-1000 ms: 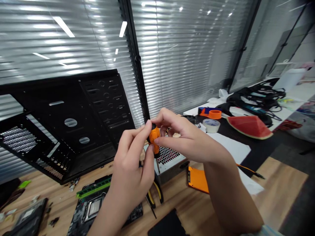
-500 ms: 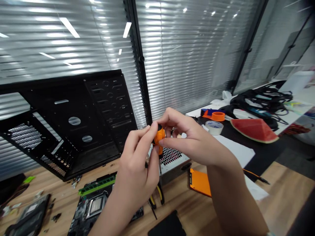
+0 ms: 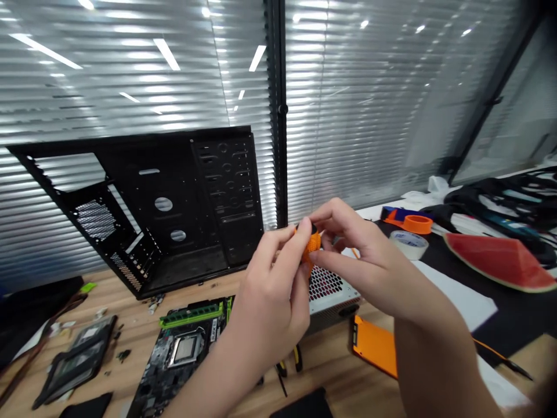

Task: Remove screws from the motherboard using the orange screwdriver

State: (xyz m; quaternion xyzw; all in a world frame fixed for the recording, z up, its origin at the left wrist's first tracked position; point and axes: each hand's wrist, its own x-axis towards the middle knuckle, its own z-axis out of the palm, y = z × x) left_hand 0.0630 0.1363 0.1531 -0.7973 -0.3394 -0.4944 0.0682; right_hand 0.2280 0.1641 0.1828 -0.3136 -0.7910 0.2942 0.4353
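Both hands meet near the middle of the head view around a screwdriver point(image 3: 313, 247) with an orange and black ribbed handle. My left hand point(image 3: 278, 278) is closed on it, thumb and fingers pressed to the handle. On the other side, the thumb and fingers of my right hand point(image 3: 359, 247) pinch at the handle; the gap behind these fingertips is partly hidden. Below and behind the hands is a silver power supply point(image 3: 331, 290) with a honeycomb grille. A motherboard point(image 3: 187, 348) with a green memory stick lies to the left, partly covered by my left forearm.
An open black computer case point(image 3: 195, 232) stands at the back left. An orange flat drive point(image 3: 374, 347) lies by my right forearm. At right are tape rolls point(image 3: 409, 244), a red watermelon-slice-shaped thing point(image 3: 500, 258) and white paper point(image 3: 456, 293). A drive caddy point(image 3: 78, 360) lies at far left.
The view has turned left, so the whole scene sits further right. Both hands keep their hold on the screwdriver, with only slight finger movement.
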